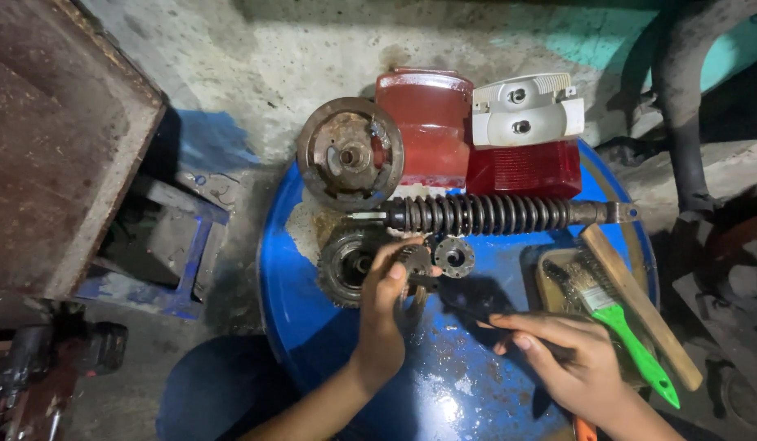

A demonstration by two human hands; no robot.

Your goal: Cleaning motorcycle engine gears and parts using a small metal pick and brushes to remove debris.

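My left hand (386,302) grips a small toothed gear (414,263) upright over the blue drum top (468,392). My right hand (570,359) holds a thin dark tool (476,314) whose tip points toward that gear. Close to the left hand lie a larger sprocket-like gear (346,265) and a small round flange (454,256). A black coil-spring shock absorber (493,215) lies across the drum just beyond both hands.
A rusty round drum-shaped part (350,153), a red tail-light lens (423,122) and a white-and-red lamp housing (525,135) stand at the drum's far edge. A green-handled wire brush (631,335) and a wooden stick (640,302) lie at right. A rusty metal box (60,139) is at left.
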